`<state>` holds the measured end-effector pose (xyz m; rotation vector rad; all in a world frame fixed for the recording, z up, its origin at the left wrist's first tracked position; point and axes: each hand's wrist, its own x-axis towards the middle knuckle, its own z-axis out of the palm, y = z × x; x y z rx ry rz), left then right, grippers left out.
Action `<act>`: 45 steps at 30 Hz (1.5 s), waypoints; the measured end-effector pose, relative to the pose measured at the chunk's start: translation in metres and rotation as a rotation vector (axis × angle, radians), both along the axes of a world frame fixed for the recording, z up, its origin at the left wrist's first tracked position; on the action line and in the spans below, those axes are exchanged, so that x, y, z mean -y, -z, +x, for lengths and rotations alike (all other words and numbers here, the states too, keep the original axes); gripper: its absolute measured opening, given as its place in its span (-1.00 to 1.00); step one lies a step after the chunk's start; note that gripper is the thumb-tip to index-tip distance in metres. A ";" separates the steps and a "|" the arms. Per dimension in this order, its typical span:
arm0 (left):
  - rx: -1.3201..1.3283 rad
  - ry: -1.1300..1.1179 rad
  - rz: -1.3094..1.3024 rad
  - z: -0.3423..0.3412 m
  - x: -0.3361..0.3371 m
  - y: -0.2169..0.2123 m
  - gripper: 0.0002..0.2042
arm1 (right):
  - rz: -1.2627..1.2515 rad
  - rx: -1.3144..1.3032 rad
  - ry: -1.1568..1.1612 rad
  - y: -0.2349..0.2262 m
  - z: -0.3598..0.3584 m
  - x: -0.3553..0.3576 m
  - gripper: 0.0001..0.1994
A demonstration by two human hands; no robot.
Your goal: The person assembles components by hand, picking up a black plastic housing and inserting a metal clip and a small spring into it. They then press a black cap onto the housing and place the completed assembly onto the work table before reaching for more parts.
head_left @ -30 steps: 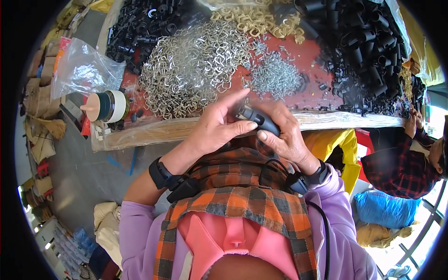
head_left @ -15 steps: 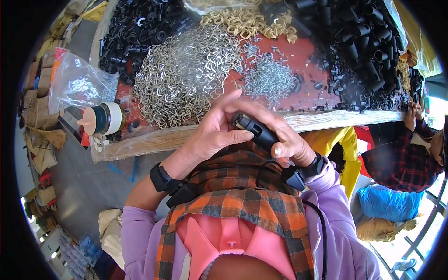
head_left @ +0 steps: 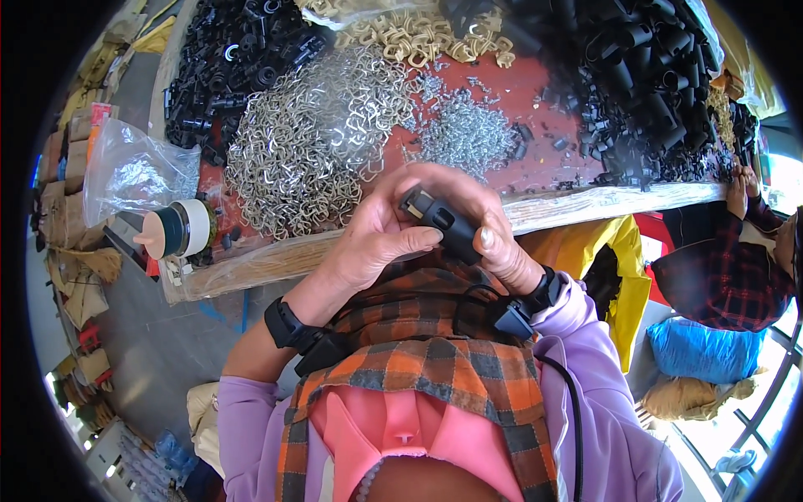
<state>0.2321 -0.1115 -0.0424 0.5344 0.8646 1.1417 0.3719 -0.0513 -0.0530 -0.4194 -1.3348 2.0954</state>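
Note:
Between my two hands, in front of my chest by the table's near edge, is a black tube-shaped plastic part (head_left: 456,235) with a slot in its side. A pale piece shows at its upper left end. My left hand (head_left: 368,244) grips that end, its thumb pressed along the near side. Wrapped round the far side and lower right end is my right hand (head_left: 493,219), thumb on top. Some fingertips are hidden behind the part. Just beyond lie a heap of shiny bent metal clips (head_left: 305,142) and a smaller heap of small silvery screw-like pieces (head_left: 468,130).
Beige plastic pieces (head_left: 418,35) lie at the back of the red tabletop (head_left: 535,92). Black fittings (head_left: 242,63) are heaped left, black tubes (head_left: 652,84) right. A lidded jar (head_left: 180,230) and a clear bag (head_left: 138,171) are at the left corner. Another person's hands (head_left: 739,192) are far right.
The black part has shifted slightly left and down within my hands. My right fingers have closed further round it, and my left fingers have tucked in. The view has shifted a little.

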 end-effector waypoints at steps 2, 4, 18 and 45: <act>0.000 0.010 -0.015 0.000 0.000 -0.001 -0.27 | 0.014 -0.008 0.012 0.001 0.000 0.000 -0.16; -0.001 0.015 -0.019 0.001 0.000 -0.002 -0.27 | 0.081 -0.016 0.031 0.003 0.001 0.000 -0.18; -0.014 0.027 0.040 0.011 0.014 -0.014 -0.24 | 0.199 0.019 0.007 -0.017 0.016 0.010 -0.25; -0.050 0.120 0.130 0.002 0.008 -0.004 -0.24 | 0.118 0.103 -0.038 -0.026 0.025 0.006 -0.52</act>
